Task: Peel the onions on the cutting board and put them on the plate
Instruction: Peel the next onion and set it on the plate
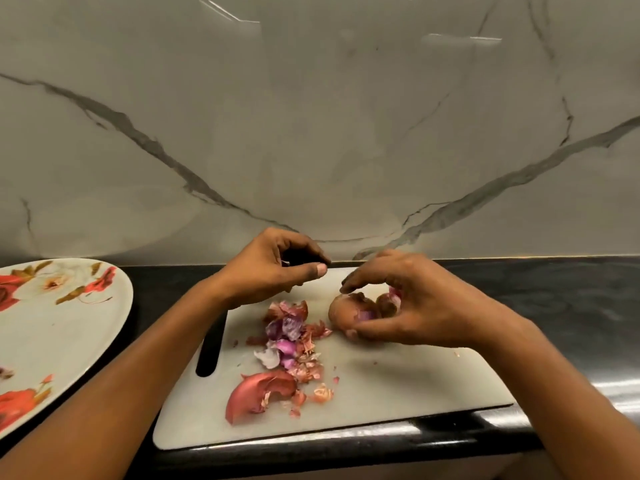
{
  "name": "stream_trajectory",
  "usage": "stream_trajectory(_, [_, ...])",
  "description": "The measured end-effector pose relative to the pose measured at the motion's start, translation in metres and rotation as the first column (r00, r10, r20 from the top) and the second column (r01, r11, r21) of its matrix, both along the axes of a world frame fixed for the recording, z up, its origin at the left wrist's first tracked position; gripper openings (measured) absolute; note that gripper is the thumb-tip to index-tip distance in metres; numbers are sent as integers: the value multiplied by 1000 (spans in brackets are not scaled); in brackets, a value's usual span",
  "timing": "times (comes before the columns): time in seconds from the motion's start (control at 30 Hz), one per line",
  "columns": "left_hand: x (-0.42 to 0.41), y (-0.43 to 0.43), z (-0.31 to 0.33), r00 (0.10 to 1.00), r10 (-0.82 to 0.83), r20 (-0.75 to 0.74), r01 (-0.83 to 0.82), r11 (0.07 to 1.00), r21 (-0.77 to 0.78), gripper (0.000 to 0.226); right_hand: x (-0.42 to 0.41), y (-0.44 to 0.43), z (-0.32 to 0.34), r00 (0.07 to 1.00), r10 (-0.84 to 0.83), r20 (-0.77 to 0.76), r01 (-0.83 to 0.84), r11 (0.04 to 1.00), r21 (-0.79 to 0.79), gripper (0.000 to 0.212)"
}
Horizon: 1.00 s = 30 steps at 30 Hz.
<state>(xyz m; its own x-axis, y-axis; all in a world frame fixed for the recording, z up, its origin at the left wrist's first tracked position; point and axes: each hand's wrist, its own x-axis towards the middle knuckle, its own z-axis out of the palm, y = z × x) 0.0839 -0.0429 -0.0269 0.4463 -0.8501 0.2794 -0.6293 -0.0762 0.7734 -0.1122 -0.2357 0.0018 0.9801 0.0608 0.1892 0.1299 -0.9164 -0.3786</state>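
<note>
Two bare forearms are seen reaching in from the lower edge over a white cutting board (398, 393), which is laid on a black countertop (571, 299). A partly peeled onion (346, 315) is held on the board by the right hand (415, 306). Its thumb is pressed against the near side, while the fingers (363, 277) are arched over the top and curled round the far side. The left hand (273, 268) is kept just left of those fingers, apart from the onion. Its fingers are curled in towards the thumb, and whether a scrap of skin is pinched there cannot be told. Loose onion skins (291, 344) are spread below the left fingertips, near the right thumb. A flowered plate (69, 334) is set well to the left of the left hand.
</note>
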Motion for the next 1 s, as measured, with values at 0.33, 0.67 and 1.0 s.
stream_trajectory(0.33, [-6,6,5,990,-136,-47,137,990,22,16,36,-16,8,988,109,-112,-90,982,164,35])
stream_trajectory(0.67, [-4,-2,2,925,73,-372,-42,995,91,41,70,-23,-5,987,144,65,-156,954,256,41])
stream_trajectory(1.0, [-3,-2,3,847,-28,-531,54,998,33,53,59,-26,-11,962,132,241,-169,975,142,58])
